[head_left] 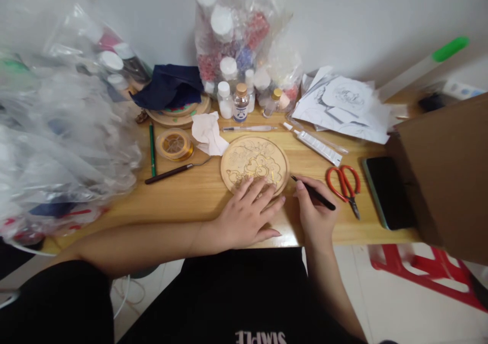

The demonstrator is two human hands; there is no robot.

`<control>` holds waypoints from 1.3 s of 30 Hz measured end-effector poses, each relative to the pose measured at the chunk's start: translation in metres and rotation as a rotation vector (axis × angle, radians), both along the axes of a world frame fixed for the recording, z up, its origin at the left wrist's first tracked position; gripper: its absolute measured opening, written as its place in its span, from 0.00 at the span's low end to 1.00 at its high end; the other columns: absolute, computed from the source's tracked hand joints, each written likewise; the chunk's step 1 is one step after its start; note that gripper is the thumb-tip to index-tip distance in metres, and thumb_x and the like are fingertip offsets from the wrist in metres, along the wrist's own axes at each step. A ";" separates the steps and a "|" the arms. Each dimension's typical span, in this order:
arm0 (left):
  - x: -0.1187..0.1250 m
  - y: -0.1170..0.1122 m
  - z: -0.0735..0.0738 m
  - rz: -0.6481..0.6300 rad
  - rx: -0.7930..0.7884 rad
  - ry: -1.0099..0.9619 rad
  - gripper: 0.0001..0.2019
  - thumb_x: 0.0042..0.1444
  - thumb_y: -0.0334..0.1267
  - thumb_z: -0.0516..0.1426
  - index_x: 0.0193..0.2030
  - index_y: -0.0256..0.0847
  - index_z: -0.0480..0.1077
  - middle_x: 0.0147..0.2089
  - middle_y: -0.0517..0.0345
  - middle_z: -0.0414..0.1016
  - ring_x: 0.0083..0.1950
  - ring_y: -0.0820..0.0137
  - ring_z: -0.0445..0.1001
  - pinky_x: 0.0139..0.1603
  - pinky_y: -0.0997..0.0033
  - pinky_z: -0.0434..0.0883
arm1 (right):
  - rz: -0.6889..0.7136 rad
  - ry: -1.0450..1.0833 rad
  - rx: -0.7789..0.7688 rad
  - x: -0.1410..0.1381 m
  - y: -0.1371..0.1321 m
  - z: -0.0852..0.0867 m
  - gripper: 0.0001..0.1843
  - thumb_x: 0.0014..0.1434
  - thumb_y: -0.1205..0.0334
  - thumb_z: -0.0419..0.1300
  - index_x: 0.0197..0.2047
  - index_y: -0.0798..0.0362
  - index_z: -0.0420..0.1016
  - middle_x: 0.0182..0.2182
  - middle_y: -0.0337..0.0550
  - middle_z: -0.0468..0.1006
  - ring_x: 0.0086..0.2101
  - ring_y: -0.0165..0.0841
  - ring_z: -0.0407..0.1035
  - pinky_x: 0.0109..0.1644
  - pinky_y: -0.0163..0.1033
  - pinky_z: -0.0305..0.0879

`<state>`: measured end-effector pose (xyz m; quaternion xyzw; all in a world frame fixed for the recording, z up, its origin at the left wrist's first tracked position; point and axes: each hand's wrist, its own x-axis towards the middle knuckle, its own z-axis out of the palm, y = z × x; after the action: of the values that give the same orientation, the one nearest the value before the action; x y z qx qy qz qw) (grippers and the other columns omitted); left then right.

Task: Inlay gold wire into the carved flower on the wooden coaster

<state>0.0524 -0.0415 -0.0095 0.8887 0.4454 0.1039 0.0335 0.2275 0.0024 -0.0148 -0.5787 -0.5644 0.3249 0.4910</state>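
A round wooden disc (237,153) lies on the table, with a drawn flower pattern partly outlined in gold wire. My left hand (244,217) rests with fingers spread over the disc's near edge, hiding that part. Just right of the disc, my right hand (317,217) grips a pair of black tweezers (319,195), tips pointing toward the disc's rim. Red-handled pliers (345,185) lie to the right of that hand. A spool of gold wire (175,145), a crumpled tissue (208,134) and a dark-handled hooked tool (170,173) are left of the disc.
Bottles (240,104) and a plastic bag of jars (229,34) stand behind. A glue tube (319,147), paper drawings (343,102), a phone (389,191) and a cardboard box (450,171) are at right. Plastic bags (64,141) crowd the left. A green pencil (152,151) lies near the spool.
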 end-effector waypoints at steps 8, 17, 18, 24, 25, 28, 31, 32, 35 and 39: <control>0.000 0.000 -0.001 0.024 0.051 -0.022 0.31 0.65 0.60 0.45 0.64 0.42 0.64 0.68 0.47 0.62 0.70 0.51 0.55 0.70 0.49 0.45 | 0.049 -0.380 0.155 0.001 0.003 -0.006 0.13 0.62 0.63 0.56 0.50 0.49 0.74 0.41 0.47 0.76 0.41 0.35 0.72 0.45 0.44 0.73; -0.001 0.002 0.000 0.036 0.018 -0.063 0.30 0.64 0.60 0.47 0.63 0.41 0.65 0.68 0.50 0.63 0.69 0.54 0.55 0.71 0.51 0.44 | 0.221 -0.787 0.228 0.023 0.011 -0.001 0.29 0.61 0.53 0.58 0.64 0.52 0.62 0.53 0.56 0.71 0.52 0.47 0.66 0.55 0.57 0.66; -0.001 0.002 0.000 0.035 0.008 -0.064 0.30 0.64 0.60 0.47 0.63 0.41 0.64 0.68 0.50 0.62 0.70 0.54 0.55 0.71 0.50 0.43 | 0.227 -0.811 0.233 0.024 0.012 0.000 0.29 0.62 0.52 0.58 0.64 0.52 0.62 0.53 0.56 0.72 0.52 0.47 0.66 0.55 0.57 0.66; -0.002 0.003 0.002 0.028 -0.032 -0.077 0.29 0.65 0.59 0.47 0.63 0.41 0.64 0.68 0.49 0.63 0.71 0.52 0.53 0.71 0.49 0.44 | 0.140 -0.821 0.231 0.030 0.016 0.003 0.23 0.62 0.52 0.56 0.58 0.54 0.69 0.50 0.56 0.73 0.51 0.46 0.67 0.56 0.56 0.64; -0.002 0.003 0.002 0.028 -0.033 -0.077 0.29 0.65 0.59 0.47 0.63 0.41 0.65 0.68 0.49 0.63 0.71 0.52 0.53 0.71 0.49 0.45 | 0.072 -0.831 0.238 0.034 0.018 0.003 0.23 0.62 0.52 0.56 0.55 0.56 0.71 0.49 0.57 0.74 0.51 0.47 0.67 0.55 0.57 0.64; -0.003 0.004 0.004 0.025 -0.038 -0.071 0.28 0.66 0.57 0.46 0.63 0.40 0.65 0.67 0.49 0.65 0.71 0.54 0.55 0.71 0.50 0.46 | -0.137 -0.885 0.225 0.050 0.025 0.003 0.23 0.60 0.51 0.56 0.49 0.60 0.75 0.46 0.61 0.76 0.48 0.50 0.69 0.53 0.60 0.63; -0.004 0.006 0.006 0.012 -0.029 -0.059 0.27 0.67 0.55 0.44 0.63 0.39 0.65 0.66 0.50 0.66 0.70 0.55 0.57 0.71 0.51 0.47 | -0.230 -0.905 0.109 0.065 0.032 0.003 0.26 0.58 0.49 0.55 0.49 0.62 0.76 0.43 0.63 0.76 0.45 0.51 0.69 0.50 0.60 0.63; -0.004 0.006 0.006 0.009 -0.015 -0.062 0.27 0.68 0.55 0.44 0.63 0.39 0.66 0.66 0.50 0.67 0.69 0.55 0.58 0.70 0.51 0.47 | -0.235 -0.904 0.064 0.068 0.033 0.003 0.27 0.58 0.48 0.55 0.50 0.62 0.75 0.42 0.62 0.76 0.44 0.51 0.69 0.50 0.60 0.64; -0.005 0.008 0.005 0.012 0.043 -0.095 0.26 0.67 0.54 0.46 0.61 0.37 0.67 0.63 0.51 0.71 0.67 0.57 0.61 0.70 0.52 0.47 | -0.229 -0.909 -0.020 0.074 0.037 0.003 0.26 0.57 0.50 0.56 0.51 0.61 0.75 0.40 0.60 0.77 0.43 0.50 0.69 0.49 0.59 0.65; -0.006 0.010 0.004 0.019 0.082 -0.107 0.26 0.68 0.52 0.46 0.60 0.35 0.68 0.61 0.52 0.73 0.66 0.58 0.62 0.71 0.52 0.47 | -0.252 -0.917 0.015 0.068 0.038 0.009 0.22 0.56 0.52 0.59 0.48 0.59 0.77 0.39 0.58 0.77 0.43 0.50 0.69 0.49 0.60 0.66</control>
<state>0.0463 -0.0318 -0.0053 0.8782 0.4468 0.1696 0.0197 0.2957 0.0406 -0.0059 -0.7229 -0.6505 -0.0300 0.2310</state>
